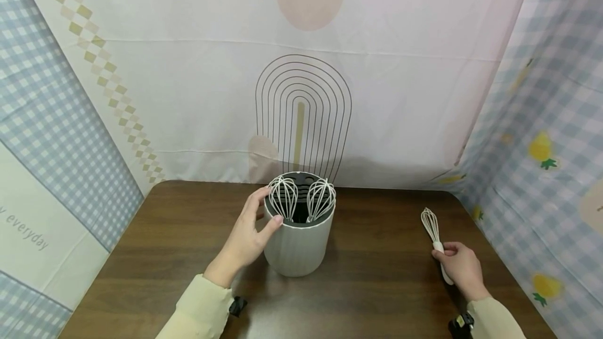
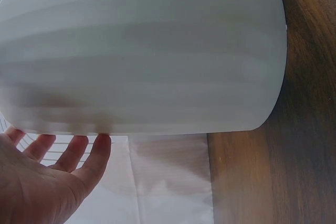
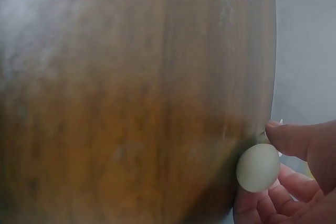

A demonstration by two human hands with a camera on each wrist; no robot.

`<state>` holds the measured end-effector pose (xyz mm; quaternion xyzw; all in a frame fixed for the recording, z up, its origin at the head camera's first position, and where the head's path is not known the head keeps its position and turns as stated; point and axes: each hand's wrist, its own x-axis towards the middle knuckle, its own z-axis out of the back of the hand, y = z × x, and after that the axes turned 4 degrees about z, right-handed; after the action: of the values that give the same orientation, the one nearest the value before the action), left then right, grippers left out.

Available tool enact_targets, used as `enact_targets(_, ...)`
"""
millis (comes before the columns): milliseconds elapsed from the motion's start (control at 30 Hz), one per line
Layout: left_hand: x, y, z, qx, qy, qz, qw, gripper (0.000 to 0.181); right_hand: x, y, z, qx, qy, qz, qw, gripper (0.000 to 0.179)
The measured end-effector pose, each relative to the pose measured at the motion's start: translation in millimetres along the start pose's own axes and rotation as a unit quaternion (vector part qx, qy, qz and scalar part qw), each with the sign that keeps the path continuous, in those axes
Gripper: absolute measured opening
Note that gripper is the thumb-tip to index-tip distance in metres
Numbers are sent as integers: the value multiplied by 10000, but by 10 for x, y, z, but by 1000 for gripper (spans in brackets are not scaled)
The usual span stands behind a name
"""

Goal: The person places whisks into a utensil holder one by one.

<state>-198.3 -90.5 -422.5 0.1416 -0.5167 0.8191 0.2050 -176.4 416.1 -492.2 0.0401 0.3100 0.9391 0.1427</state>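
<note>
A white printed cloth [image 1: 188, 98] hangs behind everything, with blue checked cloth [image 1: 551, 88] along both sides (the right one carries yellow fruit). Below lies the brown wooden table [image 1: 188, 245], and near its middle stands an upright grey-white holder [image 1: 299, 252] with a dark insert across its top. The left hand [image 1: 249, 234] is spread against the holder's left side, its thumb at the near part of the rim and its fingertips touching the wall. The right hand [image 1: 461, 266], well apart on the table's right side, pinches the handle of a small white whisk [image 1: 438, 246] between thumb and fingers, wire end pointing away from the person (whether the whisk touches the wood, I cannot tell). Two more whisks [image 1: 321, 200] sit in the holder, wire heads up, side by side.
</note>
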Motion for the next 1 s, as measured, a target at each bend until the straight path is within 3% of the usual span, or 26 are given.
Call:
enact_targets(200,3,4,-4,-8,-10,-9,10000,60,7,16,-2,-33,23,48,10000,45)
enact_targets(400,5,15,-11,-5,-18,-44,10000,60,-13,103,-29,-214,-226,325,9990,36)
enact_targets(633,5,12,-19,4,-24,-78,10000,60,-31,341,-28,-310,-484,694,9959,35)
enact_targets(1000,4,5,-10,11,-33,-38,10000,59,-140,823,-13,266,-893,1247,9878,35)
